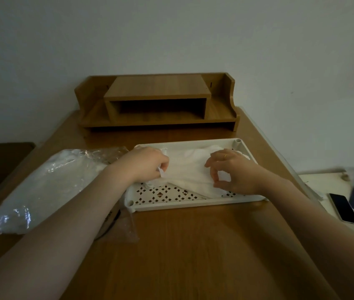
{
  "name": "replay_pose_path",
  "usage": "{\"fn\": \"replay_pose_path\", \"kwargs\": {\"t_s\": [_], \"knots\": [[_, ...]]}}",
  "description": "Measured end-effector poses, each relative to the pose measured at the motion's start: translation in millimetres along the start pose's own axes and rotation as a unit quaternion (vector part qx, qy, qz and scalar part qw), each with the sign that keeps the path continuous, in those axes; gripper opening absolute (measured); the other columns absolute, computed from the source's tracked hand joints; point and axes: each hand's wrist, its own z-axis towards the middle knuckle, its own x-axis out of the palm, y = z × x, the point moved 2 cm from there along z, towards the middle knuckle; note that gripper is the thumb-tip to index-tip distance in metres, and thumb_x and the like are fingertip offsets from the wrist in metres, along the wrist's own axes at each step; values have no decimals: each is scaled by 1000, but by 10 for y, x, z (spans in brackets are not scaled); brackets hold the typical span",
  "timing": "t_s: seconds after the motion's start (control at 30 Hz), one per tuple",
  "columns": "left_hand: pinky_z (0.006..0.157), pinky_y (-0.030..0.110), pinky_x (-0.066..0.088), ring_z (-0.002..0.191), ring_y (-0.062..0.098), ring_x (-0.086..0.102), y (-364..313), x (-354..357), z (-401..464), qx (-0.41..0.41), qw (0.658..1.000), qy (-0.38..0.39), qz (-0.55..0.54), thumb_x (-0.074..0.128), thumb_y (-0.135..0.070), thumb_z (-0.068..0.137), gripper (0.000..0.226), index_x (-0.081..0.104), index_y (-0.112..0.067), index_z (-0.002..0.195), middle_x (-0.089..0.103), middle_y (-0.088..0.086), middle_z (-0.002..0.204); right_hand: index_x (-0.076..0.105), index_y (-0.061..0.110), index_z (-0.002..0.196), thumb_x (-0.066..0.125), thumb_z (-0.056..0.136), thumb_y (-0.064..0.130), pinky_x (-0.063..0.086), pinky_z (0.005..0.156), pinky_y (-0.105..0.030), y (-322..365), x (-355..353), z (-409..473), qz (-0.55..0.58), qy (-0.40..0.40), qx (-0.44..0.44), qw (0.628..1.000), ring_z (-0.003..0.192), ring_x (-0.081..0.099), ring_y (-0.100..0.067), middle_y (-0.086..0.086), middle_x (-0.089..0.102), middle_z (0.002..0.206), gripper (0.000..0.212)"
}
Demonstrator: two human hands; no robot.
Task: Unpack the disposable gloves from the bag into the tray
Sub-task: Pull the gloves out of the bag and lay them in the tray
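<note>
A clear plastic bag (pixel 41 187) lies on the left of a wooden table (pixel 193 245), just beside a white perforated tray (pixel 193 203). Over the tray, a person's left hand (pixel 145 164) curls its fingers around a bunched edge of the thin white disposable gloves (pixel 191 169), which lie heaped inside the tray (its latticed floor shows at the near side). The right hand (pixel 234 172) pinches the gloves between thumb and forefinger. A wooden desk organiser (pixel 156 102) stands behind; a phone (pixel 343 207) lies far right.
</note>
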Motion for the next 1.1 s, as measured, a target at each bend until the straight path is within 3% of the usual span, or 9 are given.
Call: {"fn": "replay_pose_path", "kwargs": {"t_s": [0.1, 0.17, 0.3, 0.43, 0.57, 0.8, 0.93, 1.03, 1.1], "knots": [[109, 41, 24, 120, 16, 44, -20, 22, -45, -30, 996, 50, 63, 52, -52, 87, 25, 64, -32, 94, 58, -8, 115, 68, 14, 96, 53, 90, 42, 32, 104, -27, 63, 27, -23, 49, 25, 51, 997, 112, 51, -17, 0, 63, 115, 32], [115, 43, 8, 134, 18, 31, -87, -34, -66, -42, 997, 1, 59, 44, -59, 88, 39, 68, -30, 97, 53, -6, 130, 66, 14, 100, 43, 90, 48, 44, 95, -35, 80, -28, -4, 94, -60, 86, 990, 104, 55, -17, -1, 63, 112, 42], [114, 34, 18, 133, 16, 32, -437, -159, 91, -18, 981, -192, -11, 37, -22, 99, 31, 53, -17, 125, 46, -1, 138, 51, 15, 128, 42, 98, 36, 27, 112, -34, 217, 60, 213, 6, -114, 104, 988, 132, 39, -20, -2, 48, 139, 38], [118, 35, 14, 143, 20, 18, -611, 261, 334, -34, 991, -74, -108, 33, -22, 101, 48, 22, -14, 148, 21, 6, 156, 11, 15, 152, 31, 96, 54, -10, 115, -49, 317, 473, 398, -82, 21, 153, 985, 147, -2, -23, -4, 10, 160, 70], [118, 38, -1, 146, 21, -7, -373, 592, 353, -102, 991, 24, -86, 15, -58, 96, 69, -5, -20, 151, -9, 5, 159, -4, 23, 152, 27, 82, 78, -14, 113, -51, 45, 489, 317, -70, 85, 221, 969, 146, -14, -27, -5, -11, 160, 95], [116, 46, -10, 143, 29, -21, -293, 593, 244, -204, 977, 49, -49, 17, -86, 74, 106, -16, -17, 149, -22, 12, 155, -14, 22, 150, 33, 56, 95, -11, 114, -58, -190, 473, 174, -24, 115, 281, 953, 144, -20, -30, -6, -19, 158, 128], [114, 41, -10, 143, 22, -21, -357, 338, 73, -128, 987, 17, -92, 22, -62, 93, 82, -12, -14, 149, -18, 7, 157, -3, 18, 152, 20, 59, 93, -24, 103, -57, 59, 220, 175, -112, -27, 270, 956, 141, -27, -32, -8, -18, 158, 121], [112, 30, -3, 144, 11, -12, -428, 22, -237, -12, 977, -167, -132, 32, -32, 102, 59, 2, -19, 151, -1, -5, 159, 25, 21, 149, 33, 84, 72, -20, 109, -47, 428, -47, 212, -40, -152, 187, 970, 145, -15, -29, -5, 4, 160, 84], [112, 34, 2, 145, 19, -1, -311, -38, -446, 2, 946, -320, -45, 49, -15, 97, 64, 12, -15, 150, 16, 2, 157, 57, 21, 129, 47, 94, 49, -3, 115, -47, 658, -147, 272, 18, -232, 112, 966, 145, 14, -29, -6, 40, 148, 46]]}}
